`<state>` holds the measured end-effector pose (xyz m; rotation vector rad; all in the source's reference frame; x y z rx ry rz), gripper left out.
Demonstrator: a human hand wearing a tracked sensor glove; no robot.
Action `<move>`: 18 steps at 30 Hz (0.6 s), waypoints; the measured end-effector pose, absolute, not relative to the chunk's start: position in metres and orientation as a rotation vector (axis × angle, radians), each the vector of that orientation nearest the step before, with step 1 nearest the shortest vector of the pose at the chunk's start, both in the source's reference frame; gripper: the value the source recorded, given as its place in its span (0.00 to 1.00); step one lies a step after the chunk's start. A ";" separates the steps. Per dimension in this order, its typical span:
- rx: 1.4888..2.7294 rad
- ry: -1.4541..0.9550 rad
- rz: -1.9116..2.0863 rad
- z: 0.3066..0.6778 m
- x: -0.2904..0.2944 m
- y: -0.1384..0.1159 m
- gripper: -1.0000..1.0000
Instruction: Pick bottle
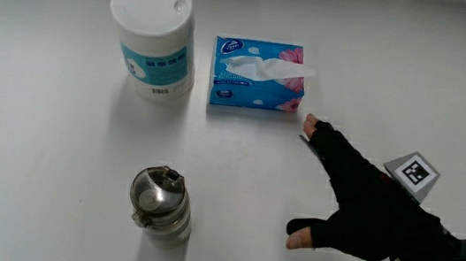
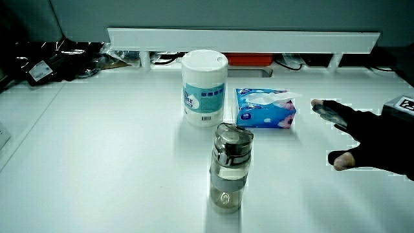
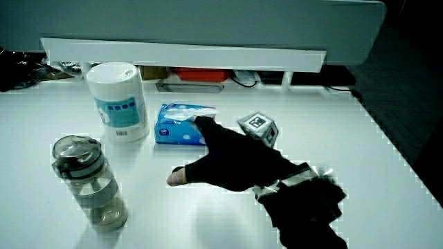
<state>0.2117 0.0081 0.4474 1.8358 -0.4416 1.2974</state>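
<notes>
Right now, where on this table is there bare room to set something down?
The widest bare patch lies between the bottle and the hand, nearer the person than the tissue pack. It is crowded where the wipes canister and the tissue pack stand close together, with only a narrow gap.

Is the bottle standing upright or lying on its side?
Upright. In a side view the bottle stands on its base with its lid on top; the main view shows the lid from above. The hand is apart from it.

Bright, even light from overhead, washing the white bench point(image 1: 32, 168) pale.

Soft short shadows sit under the hand point(image 1: 365, 214); near it the bottle point(image 2: 229, 169) catches small glints, and the hand's edges look jagged in both side views.
</notes>
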 end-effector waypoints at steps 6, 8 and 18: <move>1.745 -0.404 1.272 0.451 0.184 0.014 0.50; 1.735 -0.421 1.257 0.454 0.175 0.016 0.50; 1.645 -0.477 1.258 0.478 0.133 0.026 0.50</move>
